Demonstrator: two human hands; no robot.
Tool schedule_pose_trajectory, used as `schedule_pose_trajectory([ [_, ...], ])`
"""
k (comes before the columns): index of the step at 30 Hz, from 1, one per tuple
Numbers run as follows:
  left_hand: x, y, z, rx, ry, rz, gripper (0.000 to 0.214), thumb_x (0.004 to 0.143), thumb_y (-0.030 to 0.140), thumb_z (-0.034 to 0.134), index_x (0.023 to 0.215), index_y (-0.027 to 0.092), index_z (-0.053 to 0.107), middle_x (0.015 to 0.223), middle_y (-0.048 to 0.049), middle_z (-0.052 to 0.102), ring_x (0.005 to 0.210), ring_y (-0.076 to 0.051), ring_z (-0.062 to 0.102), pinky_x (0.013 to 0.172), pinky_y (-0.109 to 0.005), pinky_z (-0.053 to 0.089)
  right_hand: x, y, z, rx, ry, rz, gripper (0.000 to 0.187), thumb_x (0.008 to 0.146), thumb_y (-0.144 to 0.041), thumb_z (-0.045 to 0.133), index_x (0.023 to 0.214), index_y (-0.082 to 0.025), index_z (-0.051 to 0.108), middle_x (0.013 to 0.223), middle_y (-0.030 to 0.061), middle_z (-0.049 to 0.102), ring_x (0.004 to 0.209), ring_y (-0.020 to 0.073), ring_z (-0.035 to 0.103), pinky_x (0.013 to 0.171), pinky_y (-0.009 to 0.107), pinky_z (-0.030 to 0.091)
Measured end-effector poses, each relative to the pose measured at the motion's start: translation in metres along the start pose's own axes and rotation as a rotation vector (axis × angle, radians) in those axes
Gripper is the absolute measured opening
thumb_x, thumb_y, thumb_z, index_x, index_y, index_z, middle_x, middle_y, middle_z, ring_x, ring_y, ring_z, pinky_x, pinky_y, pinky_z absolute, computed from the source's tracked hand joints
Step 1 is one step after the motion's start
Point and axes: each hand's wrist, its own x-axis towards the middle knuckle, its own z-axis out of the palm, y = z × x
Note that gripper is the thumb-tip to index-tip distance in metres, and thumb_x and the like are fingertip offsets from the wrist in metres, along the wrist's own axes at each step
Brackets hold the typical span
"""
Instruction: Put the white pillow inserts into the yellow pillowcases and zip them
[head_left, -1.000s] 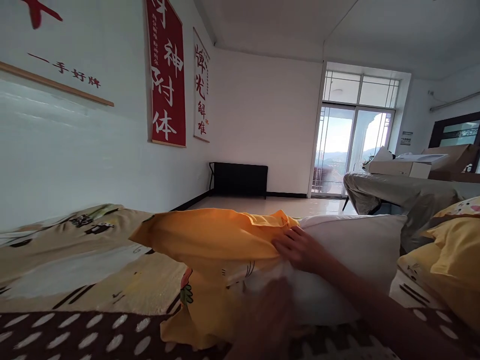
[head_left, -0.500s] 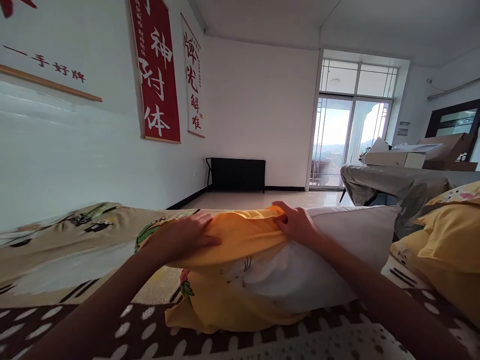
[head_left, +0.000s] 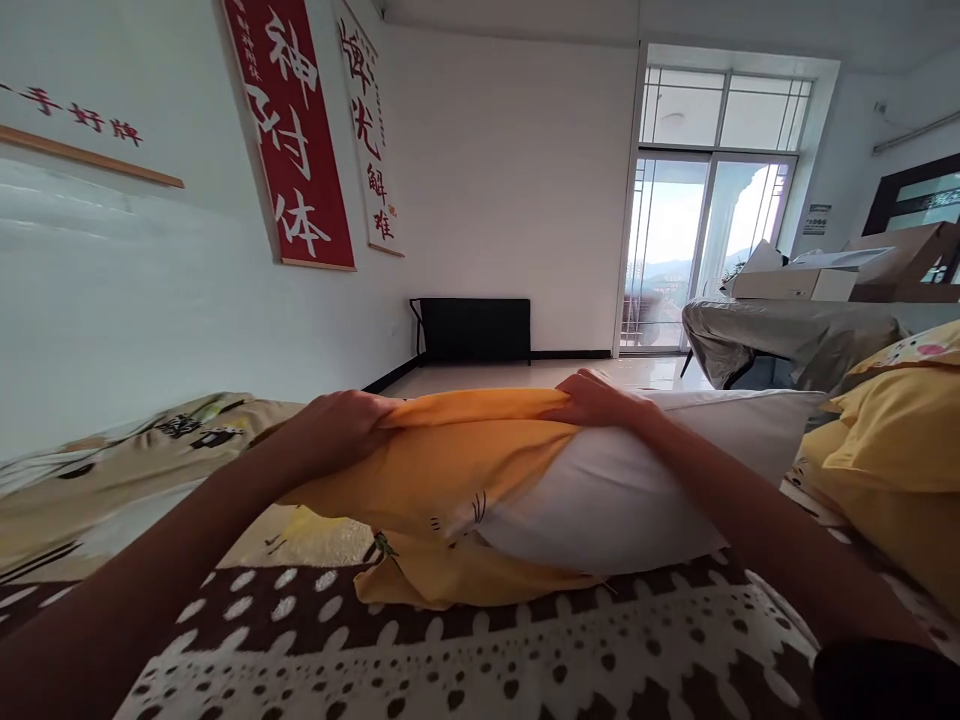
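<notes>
A yellow pillowcase (head_left: 450, 460) with a printed whiskered face covers the left part of a white pillow (head_left: 630, 500). The pillow's right end shows bare. My left hand (head_left: 349, 425) is closed on the upper edge of the pillowcase at its left. At the upper right of the same edge, my right hand (head_left: 604, 400) grips the pillowcase beside the white pillow. Between the two hands the fabric is stretched into a taut fold. The fingertips of both hands are mostly hidden behind the cloth.
Beneath lies a brown and white patterned blanket (head_left: 450, 650). A beige printed cover (head_left: 225, 440) spreads at left. Yellow bedding (head_left: 892, 430) is piled at right. Farther back stand a plastic-covered table (head_left: 787, 330) with boxes (head_left: 795, 283) and a black folded panel (head_left: 476, 330).
My left hand has gone from lying on the pillowcase to gripping its edge. The cloth between my hands is pulled tighter. The view has tilted down slightly.
</notes>
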Motion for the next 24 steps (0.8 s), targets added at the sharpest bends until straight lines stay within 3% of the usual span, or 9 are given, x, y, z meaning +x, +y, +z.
schedule_pose_trajectory([
  [2,0.004,0.005,-0.008,0.163,-0.175,0.078,0.041,0.087,0.042,0.034,0.075,0.015,0.064,0.065,0.0056,0.057,0.064,-0.01,0.05,0.066,-0.018,0.03,-0.006,-0.002,-0.014,-0.158,0.063,-0.021,0.057,0.079,-0.067,0.048,0.05,-0.018,0.054,0.048,0.0,0.044,0.055,0.0129,0.04,0.064,0.028,0.029],
  [3,0.006,0.008,-0.011,0.227,-0.207,0.087,0.046,0.089,0.041,0.026,0.076,0.015,0.063,0.065,0.0054,0.056,0.064,-0.01,0.049,0.067,-0.019,0.03,-0.01,-0.002,-0.022,-0.203,0.081,-0.021,0.058,0.081,-0.068,0.045,0.05,-0.018,0.053,0.049,0.0007,0.046,0.056,0.0138,0.041,0.067,0.03,0.03],
  [6,0.012,0.011,-0.019,0.362,-0.184,0.101,0.05,0.09,0.039,0.019,0.077,0.017,0.062,0.066,0.0037,0.056,0.064,-0.012,0.049,0.074,-0.025,0.033,-0.025,0.005,-0.041,-0.134,-0.016,0.02,0.056,0.081,-0.069,0.043,0.066,-0.019,0.061,0.061,0.0029,0.057,0.064,0.0171,0.049,0.072,0.031,0.034],
  [9,0.017,0.008,-0.019,0.455,-0.177,0.205,0.037,0.088,0.033,0.028,0.077,0.018,0.06,0.073,-0.0005,0.062,0.07,-0.016,0.052,0.081,-0.032,0.034,-0.047,0.018,-0.046,-0.006,-0.227,0.017,0.059,0.066,-0.069,0.06,0.099,-0.02,0.063,0.096,0.0058,0.065,0.087,0.0231,0.055,0.078,0.03,0.037],
  [11,0.02,0.005,-0.016,0.491,-0.144,0.262,0.031,0.086,0.028,0.032,0.077,0.019,0.06,0.077,-0.0029,0.063,0.074,-0.018,0.054,0.08,-0.034,0.034,-0.059,0.023,-0.042,-0.029,-0.279,0.033,0.064,0.062,-0.062,0.069,0.11,-0.021,0.06,0.107,0.0069,0.063,0.096,0.0254,0.055,0.079,0.03,0.037],
  [14,0.027,0.001,-0.009,0.566,-0.041,0.303,0.025,0.084,0.026,0.039,0.08,0.02,0.062,0.082,-0.0045,0.064,0.08,-0.021,0.053,0.08,-0.037,0.033,-0.069,0.02,-0.036,-0.177,-0.257,0.085,0.038,0.074,-0.048,0.063,0.102,-0.021,0.061,0.097,0.0067,0.066,0.089,0.0236,0.058,0.073,0.027,0.036],
  [17,0.036,0.002,-0.006,0.606,0.108,0.299,0.02,0.081,0.023,0.044,0.081,0.018,0.063,0.089,-0.0054,0.063,0.086,-0.023,0.053,0.089,-0.046,0.028,-0.065,0.009,-0.044,-0.365,-0.181,0.138,0.021,0.081,-0.036,0.054,0.092,-0.02,0.062,0.083,0.0065,0.066,0.078,0.0216,0.06,0.064,0.026,0.031],
  [20,0.044,0.011,-0.007,0.603,0.319,0.181,0.026,0.085,0.015,0.036,0.085,0.012,0.062,0.097,-0.01,0.06,0.097,-0.025,0.051,0.094,-0.051,0.024,-0.05,-0.001,-0.068,-0.534,0.004,0.249,0.018,0.08,-0.027,0.051,0.094,-0.02,0.06,0.083,0.0077,0.065,0.077,0.0221,0.059,0.062,0.027,0.029],
  [24,0.045,0.028,0.002,0.403,0.579,0.016,0.035,0.091,0.019,0.03,0.117,0.005,0.05,0.125,-0.0201,0.047,0.121,-0.031,0.04,0.096,-0.052,0.024,-0.021,-0.009,-0.094,-0.687,0.219,0.342,0.02,0.082,-0.018,0.046,0.099,-0.016,0.058,0.084,0.0108,0.065,0.079,0.0234,0.06,0.067,0.029,0.033],
])
